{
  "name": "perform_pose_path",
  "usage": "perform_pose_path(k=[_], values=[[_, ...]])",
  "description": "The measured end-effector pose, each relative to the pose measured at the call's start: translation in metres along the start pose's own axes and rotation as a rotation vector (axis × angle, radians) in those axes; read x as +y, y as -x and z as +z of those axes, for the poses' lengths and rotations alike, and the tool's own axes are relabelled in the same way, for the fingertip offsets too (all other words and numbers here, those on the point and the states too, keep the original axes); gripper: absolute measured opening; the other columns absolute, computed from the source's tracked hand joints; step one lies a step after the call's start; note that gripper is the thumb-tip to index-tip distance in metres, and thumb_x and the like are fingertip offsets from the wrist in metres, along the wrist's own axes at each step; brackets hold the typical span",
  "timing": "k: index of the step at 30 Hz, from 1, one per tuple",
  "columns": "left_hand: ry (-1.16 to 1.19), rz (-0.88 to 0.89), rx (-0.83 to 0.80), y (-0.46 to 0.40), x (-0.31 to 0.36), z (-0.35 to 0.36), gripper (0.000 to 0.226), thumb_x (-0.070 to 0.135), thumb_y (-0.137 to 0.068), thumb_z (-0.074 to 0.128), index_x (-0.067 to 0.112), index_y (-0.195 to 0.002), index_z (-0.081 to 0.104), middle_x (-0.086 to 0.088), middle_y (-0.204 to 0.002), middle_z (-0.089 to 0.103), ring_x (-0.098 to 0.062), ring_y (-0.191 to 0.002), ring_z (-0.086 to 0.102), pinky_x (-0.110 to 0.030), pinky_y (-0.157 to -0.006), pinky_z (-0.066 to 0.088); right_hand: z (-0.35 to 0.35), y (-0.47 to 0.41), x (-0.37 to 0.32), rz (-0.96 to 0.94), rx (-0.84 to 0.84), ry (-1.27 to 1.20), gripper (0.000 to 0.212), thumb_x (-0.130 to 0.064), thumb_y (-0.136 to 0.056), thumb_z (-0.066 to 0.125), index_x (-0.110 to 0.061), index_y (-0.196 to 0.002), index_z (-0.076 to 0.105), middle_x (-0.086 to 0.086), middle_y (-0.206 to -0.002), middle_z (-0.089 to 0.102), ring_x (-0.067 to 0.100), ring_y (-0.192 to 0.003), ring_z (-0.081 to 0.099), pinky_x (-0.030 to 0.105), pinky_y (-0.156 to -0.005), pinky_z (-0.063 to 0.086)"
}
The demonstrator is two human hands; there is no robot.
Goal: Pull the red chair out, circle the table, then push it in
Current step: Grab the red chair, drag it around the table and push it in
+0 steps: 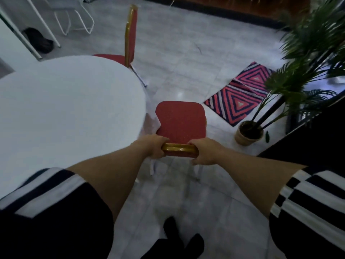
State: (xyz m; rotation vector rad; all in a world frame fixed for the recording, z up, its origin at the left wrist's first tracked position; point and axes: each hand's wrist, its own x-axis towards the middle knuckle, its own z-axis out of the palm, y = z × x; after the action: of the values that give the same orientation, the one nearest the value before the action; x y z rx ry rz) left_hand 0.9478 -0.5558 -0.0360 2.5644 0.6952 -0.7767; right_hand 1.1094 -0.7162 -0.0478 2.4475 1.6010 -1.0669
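A red chair (180, 121) with a gold frame stands just right of the round white table (65, 109), its seat fully out from under the tabletop. Both hands grip the gold top rail of its backrest. My left hand (155, 147) holds the rail's left end, and my right hand (204, 153) holds its right end. The chair's legs are mostly hidden below the seat and my hands. The white tablecloth hangs beside the seat's left edge.
A second red chair (128, 40) is tucked in at the table's far side. A potted palm (248, 134) and a red striped mat (240, 94) lie to the right. A dark counter (317, 139) runs along the right. White chair frames (74, 21) stand at the far left.
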Motion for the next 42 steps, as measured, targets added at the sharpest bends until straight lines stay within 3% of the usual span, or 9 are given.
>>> perform_pose_path(k=[5,10,16,20,23,25,27,34,42], values=[[0.029,0.021,-0.083,-0.006,-0.004,0.005,0.019,0.027,-0.082,0.060,0.042,-0.093,0.067,0.005,-0.088,0.069,-0.026,-0.090,0.067,-0.045,-0.086,0.059,0.011,-0.005,0.006,-0.030,0.032,-0.031,0.040,-0.033,-0.092,0.073,-0.035,-0.131,0.067,-0.004,-0.111,0.072,0.022,-0.096,0.067,0.038,-0.084,0.056],[-0.002,0.047,-0.099,-0.010,-0.005,0.003,0.044,0.031,-0.079,0.052,0.045,-0.117,0.069,0.007,-0.086,0.068,-0.023,-0.086,0.063,-0.041,-0.087,0.057,0.014,-0.013,0.014,-0.081,0.055,0.012,0.039,-0.032,-0.096,0.061,-0.045,-0.132,0.067,-0.006,-0.105,0.075,0.023,-0.089,0.068,0.040,-0.081,0.057],[-0.001,-0.008,-0.058,-0.005,0.008,0.005,0.047,0.028,-0.081,0.055,0.045,-0.122,0.068,0.007,-0.086,0.060,-0.028,-0.098,0.068,-0.039,-0.090,0.056,0.014,-0.015,0.024,-0.128,0.051,0.060,0.056,-0.029,-0.096,0.060,-0.051,-0.147,0.055,-0.001,-0.104,0.073,0.024,-0.087,0.067,0.039,-0.081,0.059],[0.005,-0.029,-0.005,-0.004,0.035,0.009,0.051,0.024,-0.088,0.057,0.044,-0.134,0.066,0.007,-0.087,0.058,-0.020,-0.085,0.056,-0.036,-0.093,0.053,0.012,-0.014,0.047,-0.183,0.025,0.107,0.055,-0.026,-0.095,0.060,-0.049,-0.145,0.057,-0.001,-0.104,0.072,0.025,-0.088,0.068,0.042,-0.083,0.060],[0.085,-0.074,0.016,-0.006,0.067,0.017,0.046,0.020,-0.088,0.056,0.037,-0.128,0.070,0.005,-0.092,0.067,-0.018,-0.084,0.056,-0.037,-0.094,0.054,0.000,-0.012,0.079,-0.243,-0.006,0.130,0.036,-0.025,-0.095,0.061,-0.050,-0.119,0.069,-0.006,-0.092,0.070,0.023,-0.082,0.068,0.037,-0.076,0.057],[0.136,-0.137,0.034,-0.009,0.094,0.025,0.049,0.021,-0.087,0.056,0.039,-0.131,0.070,0.002,-0.103,0.075,-0.022,-0.092,0.065,-0.038,-0.094,0.055,-0.008,-0.008,0.102,-0.286,-0.023,0.167,0.027,-0.025,-0.095,0.061,-0.052,-0.088,0.063,-0.010,-0.082,0.067,0.021,-0.076,0.068,0.038,-0.072,0.058],[0.160,-0.176,0.053,-0.013,0.116,0.032,0.053,0.025,-0.085,0.056,0.042,-0.133,0.068,-0.001,-0.110,0.076,-0.027,-0.102,0.069,-0.038,-0.095,0.055,-0.013,-0.006,0.121,-0.317,-0.034,0.205,0.031,-0.024,-0.094,0.060,-0.051,-0.078,0.057,-0.009,-0.080,0.067,0.019,-0.073,0.067,0.041,-0.072,0.061],[0.267,-0.307,0.078,-0.016,0.218,0.061,0.039,0.028,-0.088,0.055,0.038,-0.122,0.070,-0.002,-0.105,0.072,-0.029,-0.101,0.065,-0.043,-0.097,0.051,-0.040,0.017,0.189,-0.472,-0.116,0.381,0.024,-0.017,-0.095,0.061,-0.039,-0.100,0.071,-0.007,-0.083,0.068,0.013,-0.071,0.062,0.032,-0.063,0.053],[0.419,-0.420,0.026,-0.018,0.289,0.087,0.038,0.034,-0.085,0.057,0.027,-0.120,0.069,-0.003,-0.093,0.063,-0.023,-0.083,0.060,-0.039,-0.082,0.052,-0.055,0.032,0.226,-0.616,-0.182,0.578,0.042,-0.018,-0.097,0.060,-0.052,-0.121,0.065,-0.010,-0.085,0.060,0.011,-0.071,0.058,0.031,-0.065,0.052]])
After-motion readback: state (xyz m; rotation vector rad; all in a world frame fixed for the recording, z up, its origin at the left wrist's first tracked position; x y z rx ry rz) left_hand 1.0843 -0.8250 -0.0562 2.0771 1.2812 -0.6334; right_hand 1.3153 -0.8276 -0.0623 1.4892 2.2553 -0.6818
